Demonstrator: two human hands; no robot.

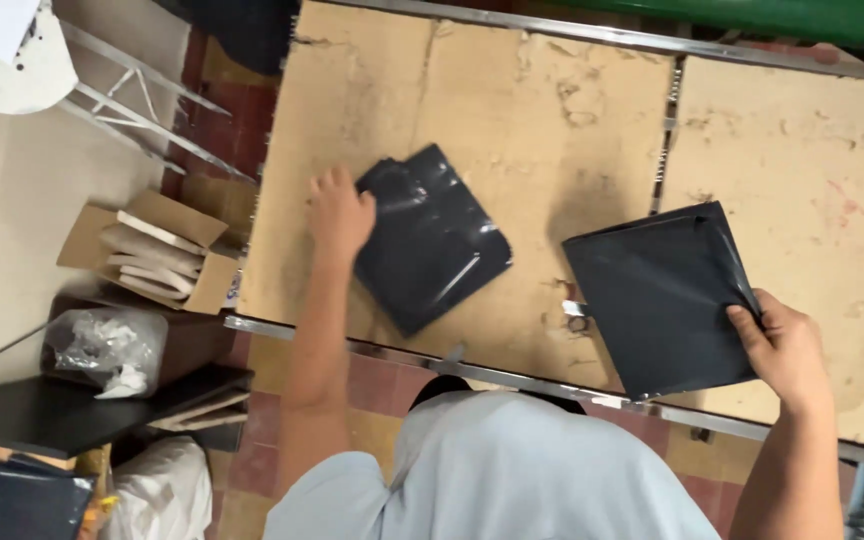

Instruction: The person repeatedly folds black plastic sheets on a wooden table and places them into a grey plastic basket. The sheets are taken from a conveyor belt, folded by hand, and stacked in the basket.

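Black bags: our left hand (340,212) presses flat on the stack (430,238) at ten o'clock; right fingers (747,325) pinch one bag (657,295) overhanging the worktop (552,110) edge, where it might slip.

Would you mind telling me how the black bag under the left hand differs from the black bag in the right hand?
The left bag lies on the worn table, pressed at its corner by the left hand; the right bag is pinched at its edge by the right hand and overhangs the table's near edge. The left bag looks wrinkled and glossy, the right bag smoother and flatter. Both are black, flat and roughly square.
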